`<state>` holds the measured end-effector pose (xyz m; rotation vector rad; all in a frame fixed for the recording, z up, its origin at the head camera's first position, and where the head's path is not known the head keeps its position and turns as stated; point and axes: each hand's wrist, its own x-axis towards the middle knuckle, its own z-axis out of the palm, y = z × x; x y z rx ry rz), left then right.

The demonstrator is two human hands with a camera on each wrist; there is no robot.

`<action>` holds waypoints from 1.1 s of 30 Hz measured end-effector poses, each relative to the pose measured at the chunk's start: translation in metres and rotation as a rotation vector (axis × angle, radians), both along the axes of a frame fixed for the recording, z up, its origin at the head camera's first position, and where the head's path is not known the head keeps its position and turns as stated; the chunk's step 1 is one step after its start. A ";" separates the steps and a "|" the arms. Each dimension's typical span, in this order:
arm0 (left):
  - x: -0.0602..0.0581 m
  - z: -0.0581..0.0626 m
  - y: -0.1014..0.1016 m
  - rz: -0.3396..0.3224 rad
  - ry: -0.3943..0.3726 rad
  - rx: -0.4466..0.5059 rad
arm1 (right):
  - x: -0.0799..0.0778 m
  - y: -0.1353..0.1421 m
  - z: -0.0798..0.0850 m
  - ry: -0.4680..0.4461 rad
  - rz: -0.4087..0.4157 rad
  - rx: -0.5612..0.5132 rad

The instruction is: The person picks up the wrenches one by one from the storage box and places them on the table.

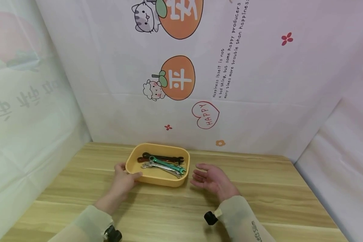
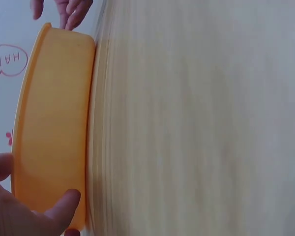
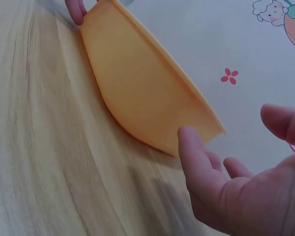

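A yellow plastic bin (image 1: 160,182) stands near the back edge of the wooden table, with several wrenches lying inside. A green wrench (image 1: 167,164) lies across a silver wrench (image 1: 166,169), and darker wrenches (image 1: 164,157) rest behind them. My left hand (image 1: 124,180) holds the bin's left end, its thumb against the front wall. In the left wrist view that thumb (image 2: 66,206) shows on the bin's side. To the right of the bin, my right hand (image 1: 211,178) has its fingers spread and relaxed, a small gap from the wall, holding nothing.
The wooden table (image 1: 181,215) extends on both sides and in front of the bin. A white printed sheet (image 1: 251,124) rises right behind the table, and more white sheeting (image 1: 33,134) encloses the left and right sides.
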<state>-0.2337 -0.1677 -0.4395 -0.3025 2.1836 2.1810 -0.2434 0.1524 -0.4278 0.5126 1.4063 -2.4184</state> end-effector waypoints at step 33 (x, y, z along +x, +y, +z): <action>0.018 -0.002 0.066 -0.047 0.050 -0.103 | -0.007 0.048 -0.008 0.091 0.055 0.423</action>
